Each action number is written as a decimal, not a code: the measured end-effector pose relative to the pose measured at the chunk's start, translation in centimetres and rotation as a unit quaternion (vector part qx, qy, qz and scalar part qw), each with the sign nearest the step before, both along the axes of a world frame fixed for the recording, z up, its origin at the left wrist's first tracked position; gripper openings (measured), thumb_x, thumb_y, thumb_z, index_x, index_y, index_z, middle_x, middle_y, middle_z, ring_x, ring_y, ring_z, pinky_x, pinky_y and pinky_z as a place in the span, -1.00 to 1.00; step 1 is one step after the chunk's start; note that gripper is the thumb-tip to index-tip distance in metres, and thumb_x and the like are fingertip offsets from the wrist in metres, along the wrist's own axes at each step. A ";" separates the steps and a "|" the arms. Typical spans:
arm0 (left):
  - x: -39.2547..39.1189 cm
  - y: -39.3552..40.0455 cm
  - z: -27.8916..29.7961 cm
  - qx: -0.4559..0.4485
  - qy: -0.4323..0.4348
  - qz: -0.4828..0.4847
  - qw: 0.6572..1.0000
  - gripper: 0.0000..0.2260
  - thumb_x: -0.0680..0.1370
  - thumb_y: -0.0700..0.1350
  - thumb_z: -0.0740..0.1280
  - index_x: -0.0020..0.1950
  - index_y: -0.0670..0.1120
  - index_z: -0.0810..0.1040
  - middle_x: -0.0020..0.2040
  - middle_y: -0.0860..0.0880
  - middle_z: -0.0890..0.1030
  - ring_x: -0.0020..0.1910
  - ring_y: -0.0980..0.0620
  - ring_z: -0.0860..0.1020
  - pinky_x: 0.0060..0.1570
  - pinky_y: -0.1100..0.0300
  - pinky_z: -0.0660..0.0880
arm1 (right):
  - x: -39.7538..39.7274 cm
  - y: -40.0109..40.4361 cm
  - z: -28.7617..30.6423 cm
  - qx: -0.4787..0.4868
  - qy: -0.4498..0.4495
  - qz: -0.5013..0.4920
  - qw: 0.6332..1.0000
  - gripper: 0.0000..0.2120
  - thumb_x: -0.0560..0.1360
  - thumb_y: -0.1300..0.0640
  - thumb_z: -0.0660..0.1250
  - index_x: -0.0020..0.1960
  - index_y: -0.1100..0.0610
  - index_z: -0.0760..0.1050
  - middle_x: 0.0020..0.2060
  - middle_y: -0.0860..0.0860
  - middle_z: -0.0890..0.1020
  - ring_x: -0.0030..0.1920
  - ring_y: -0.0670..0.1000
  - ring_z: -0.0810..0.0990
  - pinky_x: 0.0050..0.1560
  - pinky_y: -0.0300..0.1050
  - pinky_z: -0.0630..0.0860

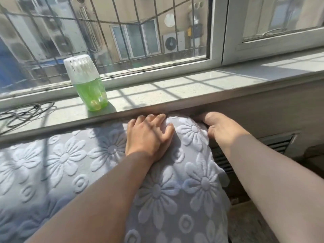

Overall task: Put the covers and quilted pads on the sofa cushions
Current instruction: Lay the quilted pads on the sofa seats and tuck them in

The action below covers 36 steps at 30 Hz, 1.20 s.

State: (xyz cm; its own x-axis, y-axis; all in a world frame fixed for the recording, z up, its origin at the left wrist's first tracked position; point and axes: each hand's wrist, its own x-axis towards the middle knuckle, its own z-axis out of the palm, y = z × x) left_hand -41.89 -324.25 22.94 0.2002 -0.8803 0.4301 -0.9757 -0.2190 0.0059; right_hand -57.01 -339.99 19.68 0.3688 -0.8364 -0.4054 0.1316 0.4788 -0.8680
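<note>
1. The pad (73, 165), grey with raised white flowers, lies below the sill's (157, 92) front edge; its far right corner bulges up against that edge.
2. The left hand (149, 137) rests flat on this corner, fingers spread.
3. The right hand (220, 127) curls round the corner's right side, fingertips hidden behind it.
4. A green bottle (87, 85) stands on the sill, left of the hands, with a cable (26, 113) at the left end.
</note>
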 end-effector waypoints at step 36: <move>-10.8 40.8 -35.8 0.184 0.521 0.182 0.813 -0.71 0.58 -0.21 0.32 0.30 -0.03 0.52 0.19 -0.03 0.58 0.14 0.02 0.53 0.11 0.19 0.36 | -12.3 41.6 -38.4 0.286 0.106 -0.324 0.895 -0.72 0.49 -0.13 0.30 0.08 0.03 0.54 0.08 0.12 0.66 0.04 0.19 0.64 0.15 0.27 0.58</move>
State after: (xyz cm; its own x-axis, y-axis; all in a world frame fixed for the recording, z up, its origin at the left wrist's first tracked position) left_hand -52.67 -283.44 -12.85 0.5630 -0.7123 -0.4191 -0.3532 -0.6658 0.6572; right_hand -69.28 -298.44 -18.68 -0.2556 -0.4794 -0.8395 0.4041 0.7359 -0.5433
